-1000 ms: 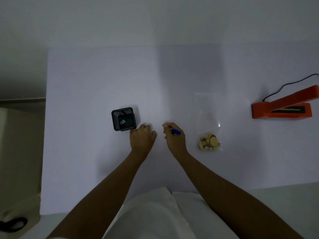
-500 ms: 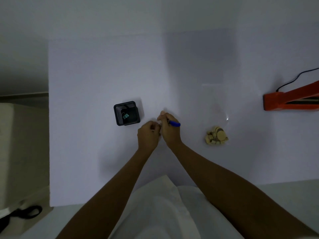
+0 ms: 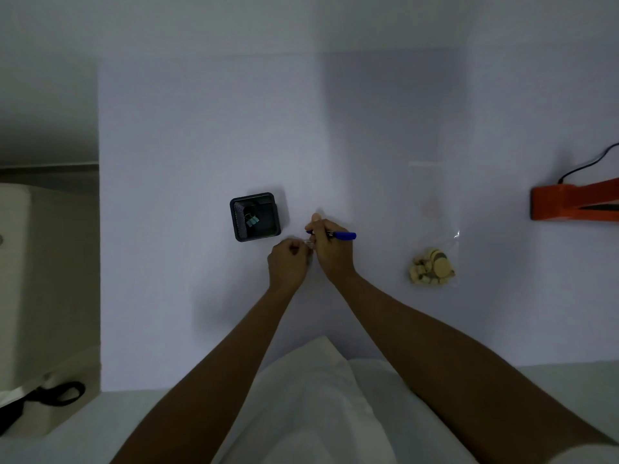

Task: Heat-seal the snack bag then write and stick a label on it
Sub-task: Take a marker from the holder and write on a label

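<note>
Right hand (image 3: 332, 254) grips a blue pen (image 3: 341, 235), its capped end pointing away to the right. Left hand (image 3: 287, 266) is curled with its fingertips against the right hand; whether it pinches anything I cannot tell. Well to the right of the right hand, the snack bag (image 3: 433, 222) lies flat on the bench (image 3: 201, 128): clear, nearly invisible film, with pale round biscuits heaped at its near end. Farther right sits the orange heat sealer (image 3: 569, 204). A black mesh holder (image 3: 238, 217) stands just beyond the left hand.

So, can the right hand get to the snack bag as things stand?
Probably yes: only bare table lies between the right hand and the snack bag. It grips the blue pen, though, so grasping may be awkward.
</note>
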